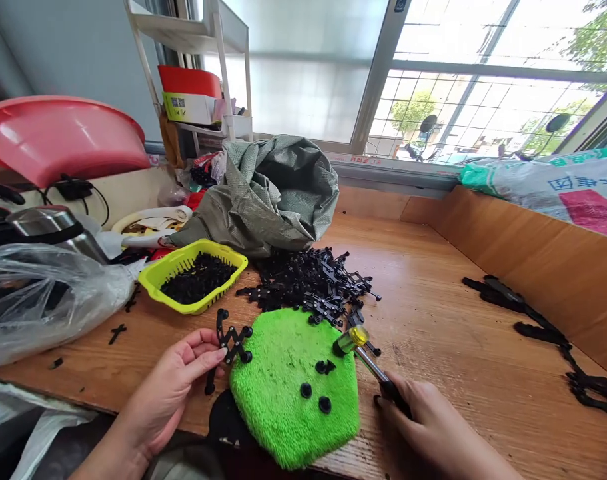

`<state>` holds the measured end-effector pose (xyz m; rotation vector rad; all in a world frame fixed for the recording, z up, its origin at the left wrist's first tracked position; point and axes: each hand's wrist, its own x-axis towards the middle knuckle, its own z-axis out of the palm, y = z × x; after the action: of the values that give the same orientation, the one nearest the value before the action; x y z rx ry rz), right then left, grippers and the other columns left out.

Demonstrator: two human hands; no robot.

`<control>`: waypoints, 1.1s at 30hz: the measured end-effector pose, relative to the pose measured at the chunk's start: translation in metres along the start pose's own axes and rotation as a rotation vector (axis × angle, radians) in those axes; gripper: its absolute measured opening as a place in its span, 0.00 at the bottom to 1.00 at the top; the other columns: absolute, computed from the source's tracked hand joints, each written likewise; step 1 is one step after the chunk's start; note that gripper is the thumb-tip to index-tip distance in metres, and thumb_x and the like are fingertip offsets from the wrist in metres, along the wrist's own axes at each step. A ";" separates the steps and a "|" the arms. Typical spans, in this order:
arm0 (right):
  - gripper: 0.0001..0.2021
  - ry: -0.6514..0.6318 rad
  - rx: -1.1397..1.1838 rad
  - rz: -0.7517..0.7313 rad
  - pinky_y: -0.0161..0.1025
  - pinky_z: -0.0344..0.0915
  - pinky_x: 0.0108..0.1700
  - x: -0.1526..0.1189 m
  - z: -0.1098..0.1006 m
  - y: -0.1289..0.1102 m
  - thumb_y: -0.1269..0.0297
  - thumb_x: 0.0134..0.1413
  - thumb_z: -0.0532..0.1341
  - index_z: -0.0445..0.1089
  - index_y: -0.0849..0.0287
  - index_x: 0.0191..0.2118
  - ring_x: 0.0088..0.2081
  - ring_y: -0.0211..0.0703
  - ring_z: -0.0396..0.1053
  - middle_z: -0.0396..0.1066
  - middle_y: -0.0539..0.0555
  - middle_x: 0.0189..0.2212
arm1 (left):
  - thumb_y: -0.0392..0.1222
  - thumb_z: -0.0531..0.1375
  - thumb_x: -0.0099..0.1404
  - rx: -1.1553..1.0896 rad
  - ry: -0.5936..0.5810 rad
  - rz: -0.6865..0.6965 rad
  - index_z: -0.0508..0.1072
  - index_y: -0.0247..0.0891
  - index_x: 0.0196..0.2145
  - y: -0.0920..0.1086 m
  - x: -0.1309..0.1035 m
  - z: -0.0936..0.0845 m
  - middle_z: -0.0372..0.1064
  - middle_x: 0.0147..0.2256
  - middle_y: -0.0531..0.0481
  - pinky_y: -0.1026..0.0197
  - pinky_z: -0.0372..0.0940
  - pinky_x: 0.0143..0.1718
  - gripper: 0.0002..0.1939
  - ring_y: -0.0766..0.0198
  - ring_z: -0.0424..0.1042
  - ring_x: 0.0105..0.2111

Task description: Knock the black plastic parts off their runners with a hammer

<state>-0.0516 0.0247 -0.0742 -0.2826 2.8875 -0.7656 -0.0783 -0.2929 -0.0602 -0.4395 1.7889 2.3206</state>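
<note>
Left hand (183,373): thumb and fingers pinched together on a black plastic scissor-type linkage with round knobbed ends (232,341), held at the left edge of a bright green, fuzzy, rounded pad (278,380); cannot tell whether the knobs touch it. Right hand (418,407): fingers wrapped around the dark grip of a small metal-shafted hammer with a yellow-and-black head (372,367). Head lies ahead and left of that hand, over the pad's right edge; contact unclear.

Risks (judgement): a blow landing off-line could catch the left fingertips, which sit close to the knobs. Soft pile may let a struck part tip or bounce. The small round black caps (306,391) lie loose on the pad, between the hands, and could roll off if it is jolted.

Surroundings: a tangled heap of black linkages (308,280) lies just beyond the pad, ahead of both hands; the hammer head is near its closest pieces and might snag. Yellow slotted plastic basket of small black parts (186,309) ahead of the left hand; clear crumpled plastic bag (58,300) farther left, crowding that side. Grey-green woven sack (278,193) stands behind the heap on the wooden bench (433,320), blocking reach rearward.
</note>
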 end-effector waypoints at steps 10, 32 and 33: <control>0.17 0.127 -0.002 -0.053 0.35 0.57 0.23 -0.012 -0.013 -0.002 0.54 0.57 0.46 0.59 0.57 0.24 0.21 0.42 0.60 0.60 0.50 0.17 | 0.41 0.71 0.39 -0.125 -0.002 -0.029 0.69 0.33 0.35 -0.003 -0.001 -0.011 0.69 0.29 0.51 0.73 0.55 0.20 0.25 0.73 0.63 0.22; 0.05 0.022 -0.557 -0.572 0.39 0.46 0.20 0.040 -0.002 -0.119 0.72 0.51 0.55 0.59 0.56 0.30 0.20 0.41 0.63 0.65 0.46 0.21 | 0.47 0.72 0.33 -0.062 0.159 0.004 0.66 0.31 0.38 0.005 -0.007 -0.039 0.70 0.30 0.47 0.70 0.65 0.26 0.35 0.67 0.67 0.26; 0.03 0.046 -0.516 -0.565 0.37 0.51 0.21 0.034 -0.010 -0.115 0.69 0.57 0.52 0.58 0.56 0.32 0.22 0.41 0.64 0.66 0.47 0.23 | 0.46 0.72 0.34 -0.072 0.142 0.008 0.66 0.31 0.37 0.004 -0.005 -0.035 0.70 0.29 0.47 0.70 0.65 0.26 0.33 0.67 0.67 0.26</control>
<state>-0.0699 -0.0757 -0.0105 -1.1809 3.0187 -0.0513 -0.0703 -0.3272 -0.0628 -0.6235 1.7742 2.4208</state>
